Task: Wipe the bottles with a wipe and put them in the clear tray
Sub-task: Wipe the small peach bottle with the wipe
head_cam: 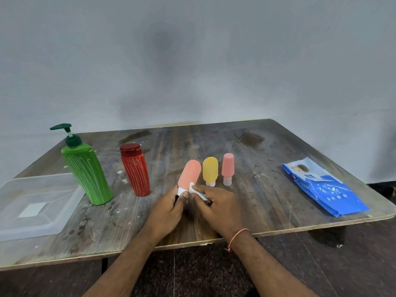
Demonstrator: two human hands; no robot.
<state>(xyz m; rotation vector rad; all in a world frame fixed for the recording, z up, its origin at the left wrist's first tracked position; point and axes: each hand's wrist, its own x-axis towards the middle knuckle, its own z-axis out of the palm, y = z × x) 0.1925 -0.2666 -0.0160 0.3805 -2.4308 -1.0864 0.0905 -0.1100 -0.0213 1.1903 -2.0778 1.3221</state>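
I see a worn wooden tabletop (214,146) carrying clear tray (32,206) far left, green pump bottle (87,174), red bottle (136,170), yellow bottle (210,170), pink bottle (227,167), blue wipes pack (323,187) right.

Worn, stained wood-grain table (267,168), faintly shiny. Clear plastic tray (32,221) at lower left looks frosted. Glossy blue plastic wipes pack (330,196) on the right; small bottles (210,169) look matt and soft.

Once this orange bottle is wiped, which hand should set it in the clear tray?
Left, probably. The left hand already grips the orange bottle at its cap end, and the clear tray lies on the left. The right hand holds the wipe.
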